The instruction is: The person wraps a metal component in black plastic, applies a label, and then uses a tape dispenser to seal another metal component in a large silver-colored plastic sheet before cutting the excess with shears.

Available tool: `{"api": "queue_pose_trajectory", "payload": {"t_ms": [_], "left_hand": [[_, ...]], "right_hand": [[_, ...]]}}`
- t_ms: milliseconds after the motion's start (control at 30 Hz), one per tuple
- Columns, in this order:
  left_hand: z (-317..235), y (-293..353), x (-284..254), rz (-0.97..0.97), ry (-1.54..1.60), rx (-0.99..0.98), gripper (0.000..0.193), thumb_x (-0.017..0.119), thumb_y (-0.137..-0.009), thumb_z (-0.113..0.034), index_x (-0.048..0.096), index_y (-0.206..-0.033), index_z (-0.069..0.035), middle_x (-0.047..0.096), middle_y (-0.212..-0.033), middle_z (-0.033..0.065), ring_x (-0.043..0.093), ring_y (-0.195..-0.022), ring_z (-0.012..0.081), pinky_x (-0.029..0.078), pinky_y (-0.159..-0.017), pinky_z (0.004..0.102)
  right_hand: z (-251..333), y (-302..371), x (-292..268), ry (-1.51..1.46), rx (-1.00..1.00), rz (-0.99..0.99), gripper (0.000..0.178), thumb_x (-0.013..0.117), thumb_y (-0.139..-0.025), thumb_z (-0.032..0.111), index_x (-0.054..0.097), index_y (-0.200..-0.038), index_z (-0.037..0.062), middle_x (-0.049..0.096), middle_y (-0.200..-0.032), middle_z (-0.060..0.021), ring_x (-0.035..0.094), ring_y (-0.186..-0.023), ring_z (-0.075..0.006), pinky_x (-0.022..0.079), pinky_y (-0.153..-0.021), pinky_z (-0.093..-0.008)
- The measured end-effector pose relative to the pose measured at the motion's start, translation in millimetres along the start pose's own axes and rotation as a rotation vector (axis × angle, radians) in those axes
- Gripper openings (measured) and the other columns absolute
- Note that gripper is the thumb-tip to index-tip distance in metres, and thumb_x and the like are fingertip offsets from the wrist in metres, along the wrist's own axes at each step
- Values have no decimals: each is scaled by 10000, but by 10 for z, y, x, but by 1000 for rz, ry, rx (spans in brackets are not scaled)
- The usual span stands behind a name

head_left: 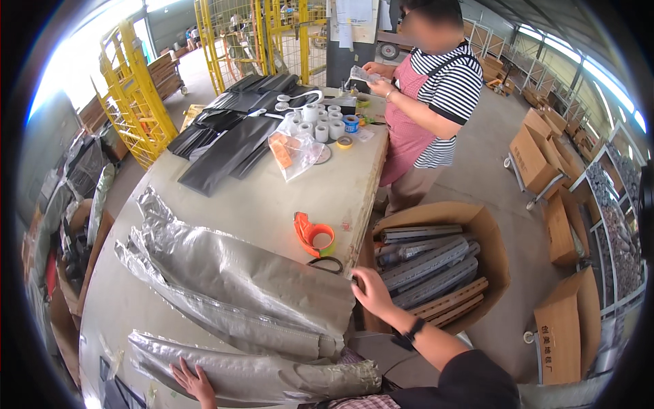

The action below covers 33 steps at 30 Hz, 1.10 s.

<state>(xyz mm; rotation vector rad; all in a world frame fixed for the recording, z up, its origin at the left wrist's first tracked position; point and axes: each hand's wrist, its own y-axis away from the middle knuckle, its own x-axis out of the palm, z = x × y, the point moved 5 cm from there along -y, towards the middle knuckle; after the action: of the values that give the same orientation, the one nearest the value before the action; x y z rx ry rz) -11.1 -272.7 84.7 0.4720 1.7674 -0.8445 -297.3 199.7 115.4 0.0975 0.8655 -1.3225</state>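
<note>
My left hand [194, 384] lies with spread fingers on a long silver-grey sheet roll [252, 371] near the table's front edge. A larger crumpled silver sheet [238, 273] is spread just beyond it. My right hand [373, 294] is at the table's right edge, by the corner of the larger sheet. Its fingers are bent inward, and a small dark bit shows at their tips; I cannot make out what it is. Close by on the table are a black loop-shaped handle [325, 264] and an orange tape roll [319, 236] with a loose orange strip.
A co-worker [426, 95] in a pink apron stands at the right side, holding a clear packet [366, 73]. Black sheets [231, 146], white tape rolls [321, 131] and a plastic bag [296, 150] lie farther back. A carton [487, 235] of wrapped strips stands beside the table [204, 211].
</note>
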Motion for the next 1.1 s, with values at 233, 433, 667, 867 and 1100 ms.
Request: {"api": "queue_pose_trajectory", "payload": {"t_ms": [233, 433, 667, 867, 1100], "left_hand": [[-30, -237, 220, 39, 6, -150, 505, 539, -805, -301, 453, -1274, -135, 226, -1406, 208, 207, -1285, 368, 148, -1055, 448], [155, -384, 442, -93, -24, -103, 500, 570, -796, -279, 472, -1263, -130, 282, -1381, 222, 242, -1278, 365, 174, -1047, 438], [459, -306, 318, 30, -209, -642, 820, 606, -766, -473, 185, -1399, -166, 262, -1363, 287, 259, -1257, 427, 286, -1005, 453], [-450, 31, -106, -121, 119, -932, 462, 528, -831, -426, 548, -1099, -51, 562, -1003, 230, 549, -921, 357, 452, -752, 405], [-87, -259, 616, 515, -595, -596, 725, 440, -805, -626, 540, -1140, 9, 612, -936, 248, 596, -892, 361, 480, -727, 396]], "right_hand": [[-148, 2316, 378, -702, 1375, 884, 777, 217, -859, 656, 511, -1189, 18, 556, -1127, -122, 532, -1032, -210, 456, -830, -332], [-417, 2341, 541, -512, 1017, 568, 789, 246, -857, 658, 548, -1127, -20, 591, -1065, -170, 589, -887, -233, 458, -786, -310], [-633, 1356, 199, -404, 650, 754, 430, 554, -848, 363, 573, -1113, 25, 606, -1053, -154, 592, -939, -286, 450, -822, -333], [-1926, 953, 470, 128, 561, 225, 616, 584, -799, 328, 363, -1289, 27, 551, -1079, -237, 536, -989, -395, 436, -849, -426], [-3364, 2003, 2156, 171, 371, 608, 662, 465, -866, 384, 227, -1354, 4, 545, -1083, -257, 571, -933, -401, 461, -808, -460]]}}
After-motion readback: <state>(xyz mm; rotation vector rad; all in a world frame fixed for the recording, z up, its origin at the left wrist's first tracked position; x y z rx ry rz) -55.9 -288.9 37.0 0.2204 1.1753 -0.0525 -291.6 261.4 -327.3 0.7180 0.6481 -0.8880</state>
